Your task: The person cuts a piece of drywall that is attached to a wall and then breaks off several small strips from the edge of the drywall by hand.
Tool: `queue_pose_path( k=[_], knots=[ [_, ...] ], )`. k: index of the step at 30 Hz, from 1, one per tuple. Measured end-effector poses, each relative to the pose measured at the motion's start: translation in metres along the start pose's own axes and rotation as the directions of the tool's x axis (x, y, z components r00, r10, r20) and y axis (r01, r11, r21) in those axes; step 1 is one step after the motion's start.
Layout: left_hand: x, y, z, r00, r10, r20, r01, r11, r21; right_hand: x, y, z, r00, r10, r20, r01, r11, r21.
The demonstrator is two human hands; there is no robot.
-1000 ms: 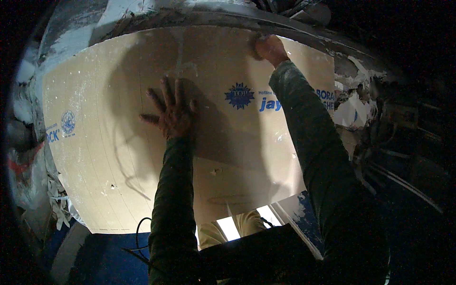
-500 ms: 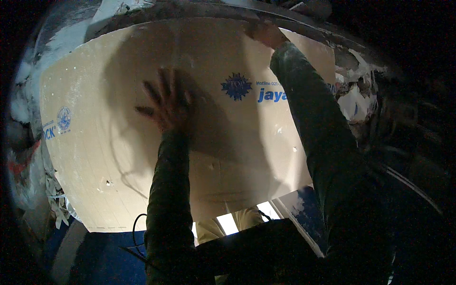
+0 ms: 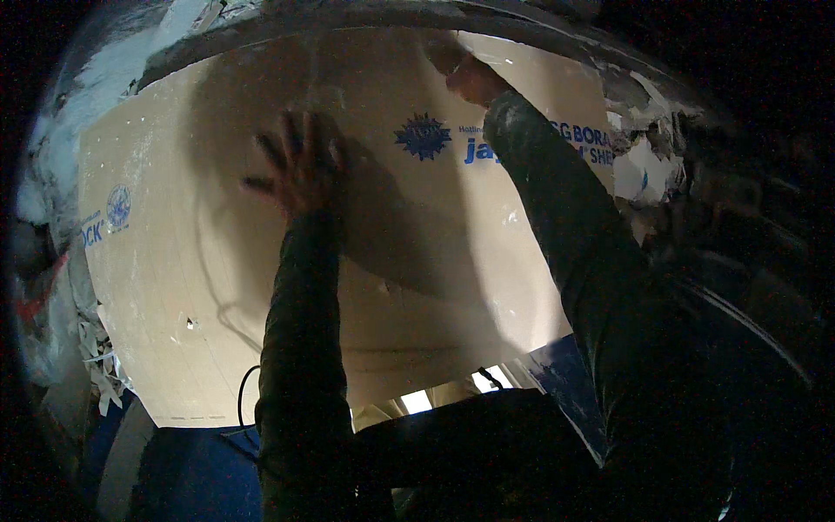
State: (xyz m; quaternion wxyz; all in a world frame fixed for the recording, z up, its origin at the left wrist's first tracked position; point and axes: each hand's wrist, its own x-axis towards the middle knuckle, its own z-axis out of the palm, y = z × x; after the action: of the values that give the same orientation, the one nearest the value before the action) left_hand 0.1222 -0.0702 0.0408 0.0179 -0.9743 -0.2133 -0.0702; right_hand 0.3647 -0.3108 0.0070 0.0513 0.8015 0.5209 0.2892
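Observation:
A large tan paper-faced board with blue printed marks spreads before me, bowed by the lens. My left hand lies spread on its middle, fingers apart, holding nothing. Toward the far edge, right of centre, my right hand is closed just over or on the board, its fingers curled. Whatever it may hold is hidden in shadow. Small holes and white scuffs mark the board's face, and the shadows of my arms and head fall across it.
Torn whitish scraps lie past the board's right edge, with more scraps at its left. A dark ledge or bar runs along the far edge. A blue surface shows below, and a thin black cable loops beside my left forearm.
My right hand has come slightly nearer and left, off the far edge onto the board's face. My left hand stays spread on the board. The view has shifted a little.

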Motion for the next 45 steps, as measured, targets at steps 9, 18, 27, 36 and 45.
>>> queue_pose_path(
  k=[9, 18, 27, 36, 45],
  knots=[
    [0.001, -0.001, 0.009, 0.996, 0.006, -0.087, -0.011, 0.998, -0.056, -0.046, -0.071, -0.087, 0.729, 0.168, 0.664, -0.404, 0.888, 0.218],
    [0.002, -0.002, 0.019, 0.980, 0.195, -0.024, -0.173, 0.914, 0.366, -0.094, -0.145, -0.149, 0.389, 0.318, 0.865, -0.733, 0.676, 0.081],
    [0.000, -0.004, 0.035, 0.997, 0.079, -0.019, -0.073, 0.969, 0.236, -0.132, -0.233, -0.237, 0.256, 0.497, 0.829, -0.856, 0.516, -0.045],
    [-0.013, 0.000, 0.021, 0.982, 0.099, -0.159, -0.026, 0.914, 0.406, -0.247, -0.389, -0.326, 0.244, 0.534, 0.809, -0.867, 0.493, -0.064],
    [-0.004, -0.013, 0.019, 0.944, 0.216, -0.251, 0.000, 0.759, 0.651, -0.385, -0.516, -0.550, -0.603, 0.029, 0.797, -0.740, 0.352, -0.573]
  ],
)
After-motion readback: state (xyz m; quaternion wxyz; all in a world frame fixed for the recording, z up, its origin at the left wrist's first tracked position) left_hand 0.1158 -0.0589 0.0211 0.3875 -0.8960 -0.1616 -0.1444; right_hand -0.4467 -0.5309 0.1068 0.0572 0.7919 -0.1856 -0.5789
